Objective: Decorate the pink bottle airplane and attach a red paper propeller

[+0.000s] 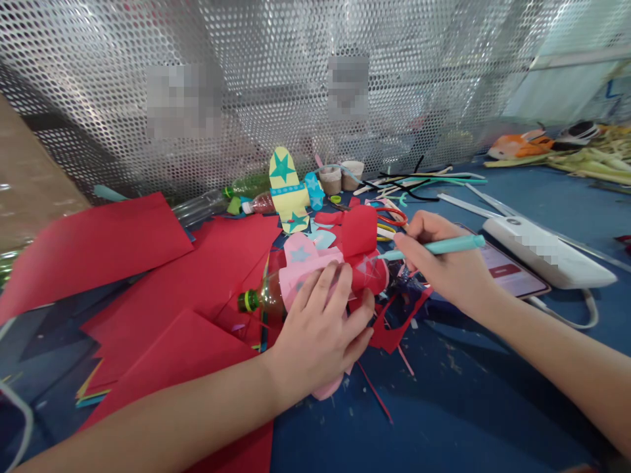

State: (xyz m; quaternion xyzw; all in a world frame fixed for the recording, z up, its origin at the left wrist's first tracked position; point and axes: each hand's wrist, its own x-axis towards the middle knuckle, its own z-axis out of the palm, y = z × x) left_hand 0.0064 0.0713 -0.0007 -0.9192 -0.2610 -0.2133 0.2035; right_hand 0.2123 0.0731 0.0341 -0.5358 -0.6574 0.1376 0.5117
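A plastic bottle (pixel 272 297) with a yellow-green cap lies on its side, wrapped in pink and red paper. Over its middle my left hand (pixel 320 328) is closed, fingers curved across the pink wrap. A light blue star (pixel 300 253) sits on a pink paper wing behind it. Between the fingertips of my right hand (pixel 438 263) is a light teal pen (pixel 456 245), its tip at the red paper (pixel 371 274) on the bottle's base end, where pale star-like lines show. A red paper flap (pixel 359 230) stands up from that end.
Red paper sheets (pixel 197 263) spread at left. A yellow paper plane (pixel 287 190), small pots (pixel 352 175) and pipe cleaners (pixel 424 180) sit behind. Red-handled scissors (pixel 393 215) lie beyond my right hand. A phone (pixel 513 270) and white power bank (pixel 547 253) are at right.
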